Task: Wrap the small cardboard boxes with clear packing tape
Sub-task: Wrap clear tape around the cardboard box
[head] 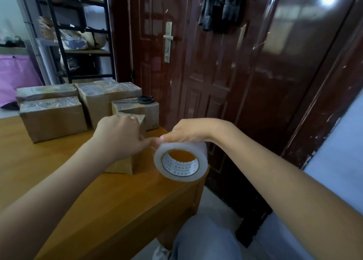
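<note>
Tape roll held off the worktop edge; box pinned, tape end short.

Our left hand (117, 136) curls over the small box (125, 162) near the worktop (94, 191) corner; our right hand (188, 131) grips the tape roll (180, 159) from above, beside the box. Risk, as we judge it: the clear strip between them could fold onto itself or wrinkle if the roll tilts, and the box could slide off the edge.

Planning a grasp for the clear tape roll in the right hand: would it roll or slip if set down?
The tape roll is a round ring, so set on its curved face it would likely roll toward the table edge. Its glossy surface looks fairly slippery. The right hand grips it from above, so it is probably light.
</note>
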`<state>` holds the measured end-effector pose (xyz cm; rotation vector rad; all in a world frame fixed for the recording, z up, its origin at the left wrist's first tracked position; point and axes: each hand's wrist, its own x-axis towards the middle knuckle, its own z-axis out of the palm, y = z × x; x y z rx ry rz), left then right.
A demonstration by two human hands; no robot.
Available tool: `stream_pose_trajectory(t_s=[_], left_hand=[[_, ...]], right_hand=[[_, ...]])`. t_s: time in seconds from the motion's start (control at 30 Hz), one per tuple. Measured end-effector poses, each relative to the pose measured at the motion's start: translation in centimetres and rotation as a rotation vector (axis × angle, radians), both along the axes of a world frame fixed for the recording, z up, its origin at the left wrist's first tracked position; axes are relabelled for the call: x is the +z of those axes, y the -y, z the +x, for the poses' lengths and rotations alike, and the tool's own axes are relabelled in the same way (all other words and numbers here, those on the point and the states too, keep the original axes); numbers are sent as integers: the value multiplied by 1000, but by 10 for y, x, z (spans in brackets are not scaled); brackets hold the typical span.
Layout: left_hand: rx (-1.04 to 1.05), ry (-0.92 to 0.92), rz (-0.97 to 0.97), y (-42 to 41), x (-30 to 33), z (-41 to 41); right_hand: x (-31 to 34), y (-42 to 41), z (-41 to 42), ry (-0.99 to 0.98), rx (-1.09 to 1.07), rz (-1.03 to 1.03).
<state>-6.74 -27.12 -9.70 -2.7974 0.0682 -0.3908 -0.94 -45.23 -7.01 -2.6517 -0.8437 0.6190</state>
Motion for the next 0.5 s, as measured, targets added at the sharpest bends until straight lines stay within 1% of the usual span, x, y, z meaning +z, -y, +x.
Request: stream_pose_trajectory(t_s=[0.13, 0.2, 0.23, 0.33, 0.4, 0.47, 0.5], left_hand=[[-57, 40, 27, -15, -15, -4], [-106, 116, -14, -20, -25, -12], [-91, 105, -41, -22, -29, -16], [-123, 176, -93, -30, -46, -12], [-140, 192, -141, -25, -46, -10], [-126, 211, -166, -21, -46, -8], [-117, 211, -177, -19, -44, -8]], right_hand=[[4, -5, 5, 4, 56, -59], [6, -8, 8, -9, 92, -79], [8, -9, 10, -23, 100, -104], [17, -8, 17, -159, 70, -215], [24, -8, 21, -253, 84, -247], [30, -11, 27, -236, 103, -204], [33, -16, 31, -204, 88, -142]])
